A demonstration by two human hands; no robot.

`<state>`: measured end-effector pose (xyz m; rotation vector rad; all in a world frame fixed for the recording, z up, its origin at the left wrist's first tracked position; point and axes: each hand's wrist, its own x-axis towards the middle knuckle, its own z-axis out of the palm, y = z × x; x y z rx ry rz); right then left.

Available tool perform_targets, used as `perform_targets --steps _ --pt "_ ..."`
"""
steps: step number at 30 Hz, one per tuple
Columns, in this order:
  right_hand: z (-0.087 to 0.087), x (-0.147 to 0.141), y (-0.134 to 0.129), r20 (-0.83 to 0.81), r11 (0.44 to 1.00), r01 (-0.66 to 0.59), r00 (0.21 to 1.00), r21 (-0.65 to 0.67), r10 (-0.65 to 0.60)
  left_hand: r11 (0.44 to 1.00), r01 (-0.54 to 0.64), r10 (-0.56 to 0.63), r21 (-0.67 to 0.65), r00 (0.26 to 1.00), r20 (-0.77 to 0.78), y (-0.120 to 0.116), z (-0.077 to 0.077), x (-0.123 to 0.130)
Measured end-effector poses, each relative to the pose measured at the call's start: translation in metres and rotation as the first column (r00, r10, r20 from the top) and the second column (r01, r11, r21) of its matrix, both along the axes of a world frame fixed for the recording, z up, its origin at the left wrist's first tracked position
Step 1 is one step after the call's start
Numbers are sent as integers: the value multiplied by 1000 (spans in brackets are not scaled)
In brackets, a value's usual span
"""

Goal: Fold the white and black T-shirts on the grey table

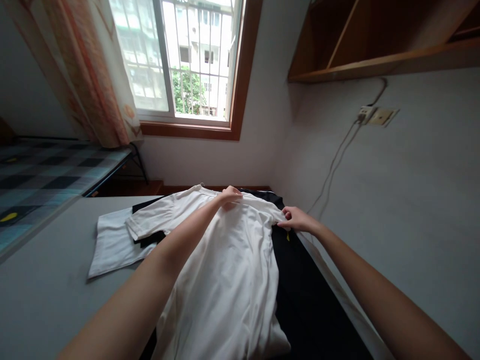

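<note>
A cream-white T-shirt (pixel 228 260) lies spread over a black garment (pixel 303 285), its neckline toward the window. My left hand (pixel 231 195) is at the shirt's shoulder beside the collar, its fingers closed on the fabric. At the end of the right sleeve, my right hand (pixel 296 220) pinches the cloth between thumb and fingers. Another white garment (pixel 114 242) sticks out from under the left sleeve. A small yellow mark (pixel 288 236) shows on the black cloth just below my right hand.
The clothes lie on a pale table (pixel 56 285). A bed with a checked cover (pixel 63 165) stands at the left, beneath a curtain (pixel 86 70). To the right, cords (pixel 333 167) hang from a wall socket (pixel 365 115) under a wooden shelf (pixel 360 67).
</note>
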<state>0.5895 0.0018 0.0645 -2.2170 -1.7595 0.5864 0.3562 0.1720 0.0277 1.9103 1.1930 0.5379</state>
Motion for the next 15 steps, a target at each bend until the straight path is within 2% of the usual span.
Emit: perform_targets --steps 3,6,11,13,15 --pt "2 -6 -4 109 995 30 993 95 -41 1000 -20 19 15 996 90 1 -1 5" --pt "11 -8 -2 167 975 63 981 213 -99 996 -60 46 69 981 188 7 1 8" --pt "27 -1 0 301 892 79 925 445 -232 984 -108 69 140 964 257 21 7 10" --pt "25 5 -2 363 864 70 888 498 -281 983 -113 73 148 965 252 23 6 10" --pt "16 13 -4 399 883 96 866 459 -302 984 -99 62 151 971 230 22 2 9"
